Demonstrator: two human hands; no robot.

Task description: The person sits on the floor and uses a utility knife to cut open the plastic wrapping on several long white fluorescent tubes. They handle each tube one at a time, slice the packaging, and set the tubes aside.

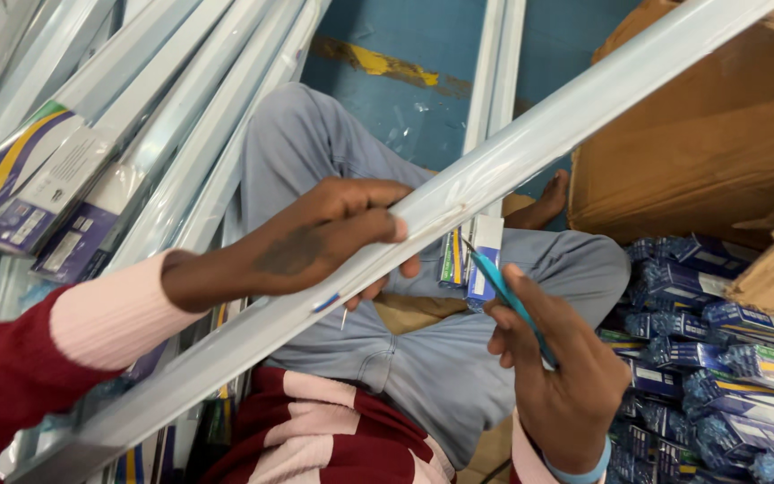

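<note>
Gripping from above, the left hand (320, 237) wraps a long white tube (494, 161) slanting across the lap. Just below the tube, the right hand (557, 376) pinches a teal tool (503, 289), possibly tweezers, tip nearly touching it.

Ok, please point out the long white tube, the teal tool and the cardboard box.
long white tube (530, 143), head view, bare middle stretch.
teal tool (505, 289), head view, its shaft.
cardboard box (692, 161), head view, its side wall.
</note>
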